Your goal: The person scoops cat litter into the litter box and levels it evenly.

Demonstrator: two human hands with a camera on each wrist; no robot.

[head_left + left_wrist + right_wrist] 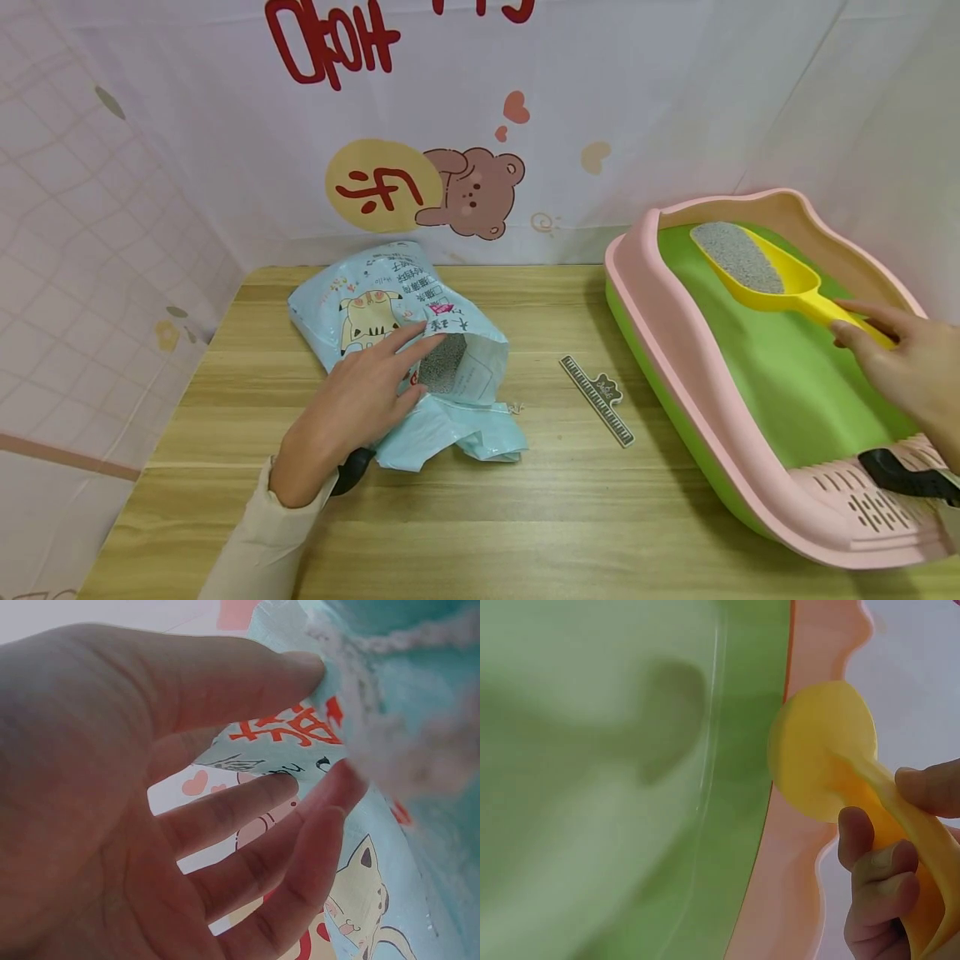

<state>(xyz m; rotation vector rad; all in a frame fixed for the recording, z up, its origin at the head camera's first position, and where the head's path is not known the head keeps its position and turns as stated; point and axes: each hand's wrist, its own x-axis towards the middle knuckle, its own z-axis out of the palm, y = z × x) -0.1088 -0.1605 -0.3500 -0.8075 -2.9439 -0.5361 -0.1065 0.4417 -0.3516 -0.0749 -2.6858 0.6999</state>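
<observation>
A light blue bag (360, 292) of grey granules lies on its side, its mouth facing right. My left hand (360, 387) rests at the near side of that mouth, fingers spread and slightly bent, fingertips touching the bag in the left wrist view. At the right, my right hand (900, 358) grips the handle of a yellow scoop (806, 296), fingers and thumb wrapped round it. Grey granules (738, 254) heap in the scoop's bowl. The scoop is held over a green litter box (787, 375) with a pink rim (697, 333); its shadow falls inside in the right wrist view.
A bag clip (600, 400) with a dark patterned tab lies on the wooden table (540, 508), between bag and litter box. Slotted pink grating (873, 500) forms the box's near end. Behind stands a white cloth backdrop (637, 100) with a printed bear.
</observation>
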